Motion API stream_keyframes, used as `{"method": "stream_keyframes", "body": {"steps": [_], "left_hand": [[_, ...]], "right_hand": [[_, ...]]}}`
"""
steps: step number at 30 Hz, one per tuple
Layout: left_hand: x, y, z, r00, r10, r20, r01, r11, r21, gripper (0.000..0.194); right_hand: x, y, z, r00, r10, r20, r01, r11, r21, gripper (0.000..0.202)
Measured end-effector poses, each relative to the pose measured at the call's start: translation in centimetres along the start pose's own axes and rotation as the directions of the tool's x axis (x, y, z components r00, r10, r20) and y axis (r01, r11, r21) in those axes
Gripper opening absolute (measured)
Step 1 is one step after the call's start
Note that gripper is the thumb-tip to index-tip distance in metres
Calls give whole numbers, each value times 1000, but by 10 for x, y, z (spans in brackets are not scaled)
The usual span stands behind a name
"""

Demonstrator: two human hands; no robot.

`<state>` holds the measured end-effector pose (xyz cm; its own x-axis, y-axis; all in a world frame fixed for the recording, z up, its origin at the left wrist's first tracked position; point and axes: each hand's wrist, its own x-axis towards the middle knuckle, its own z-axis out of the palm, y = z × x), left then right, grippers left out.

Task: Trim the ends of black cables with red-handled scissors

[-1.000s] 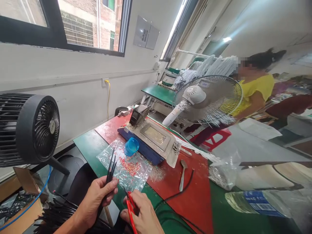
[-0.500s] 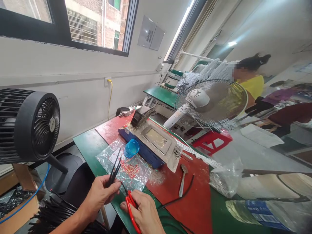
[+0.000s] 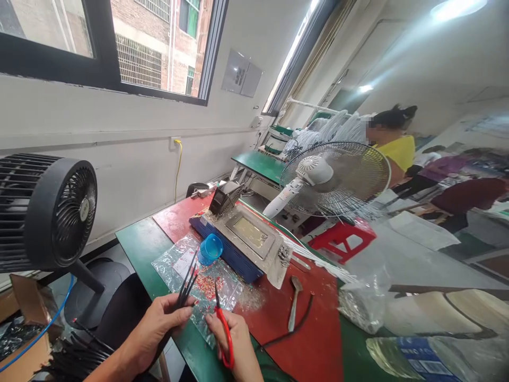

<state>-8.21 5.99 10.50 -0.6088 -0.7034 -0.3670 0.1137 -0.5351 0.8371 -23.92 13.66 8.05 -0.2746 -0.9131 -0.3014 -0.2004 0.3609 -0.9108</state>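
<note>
Left hand (image 3: 166, 317) pinching black cables (image 3: 186, 287), right hand (image 3: 239, 338) curled around scissors (image 3: 221, 315)

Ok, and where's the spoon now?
In the head view, the spoon lies right of centre on the red mat, to the right of the right hand, its handle end close to a black cable.

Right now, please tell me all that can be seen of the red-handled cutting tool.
The red-handled cutting tool has a slim, dark, metal-looking pointed end and a curved handle that looks like plastic. The right hand holds it by the handle, the tip pointing forward and seen against the clear plastic bag. I cannot tell whether its blades are shut.
</note>
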Motion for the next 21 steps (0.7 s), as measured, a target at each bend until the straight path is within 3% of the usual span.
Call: {"method": "stream_keyframes", "body": {"steps": [3, 6, 11, 14, 21], "left_hand": [[-9, 2, -1, 1000, -4, 14, 4, 1000, -3, 45], [-16, 1, -2, 1000, -11, 21, 11, 1000, -23, 41], [-22, -1, -4, 1000, 18, 9, -18, 1000, -23, 38], [-23, -3, -8, 998, 36, 60, -37, 999, 15, 37], [-22, -11, -7, 978, 53, 202, -48, 998, -28, 32]], "right_hand": [[-3, -18, 8, 999, 31, 43, -42, 963, 268, 55], [-9, -36, 18, 998, 3, 60, -27, 910, 413, 52], [-15, -41, 29, 991, -55, 125, -5, 900, 437, 48], [-17, -39, 32, 991, -51, 127, -10, 899, 437, 47], [-20, -41, 39, 986, 72, 147, -152, 742, 653, 46]]}}
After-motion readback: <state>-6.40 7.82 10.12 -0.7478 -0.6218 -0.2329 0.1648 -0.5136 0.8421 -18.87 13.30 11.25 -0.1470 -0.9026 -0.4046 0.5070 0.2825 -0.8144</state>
